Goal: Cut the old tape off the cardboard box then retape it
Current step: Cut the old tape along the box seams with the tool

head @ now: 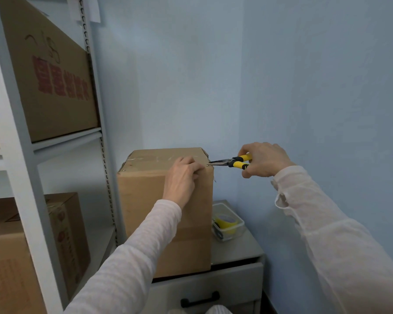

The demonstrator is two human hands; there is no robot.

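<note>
Shelving rack: grey metal, fills the left side; slotted upright runs beside the blue wall.
Stored boxes: one large carton with red print on the upper shelf, tilted in this wide view; more brown cartons on the lower shelf.
Cardboard box: tall, brown, upright on the table, in the corner between rack and wall. Flaps look shut.
Table: small grey cabinet; the box takes up its left part. One drawer with a black handle below.
Sleeves: pale, long, both arms reach forward.
Left hand: palm against the box's front face near its top right corner, fingers hooked over the top edge, holding the box.
Right hand: off the box's right side, fingers wrapped round the pliers' handles, gripping them.
Container: clear plastic tub on the table, just right of the box's base.
Pliers: yellow and black grips, long thin nose held roughly level, tips at the box's top right corner, close to the left fingertips. Whether the tips pinch anything is too small to tell.
Old tape: shiny clear strips across the box top.
Tape roll: yellow, inside the container.
</note>
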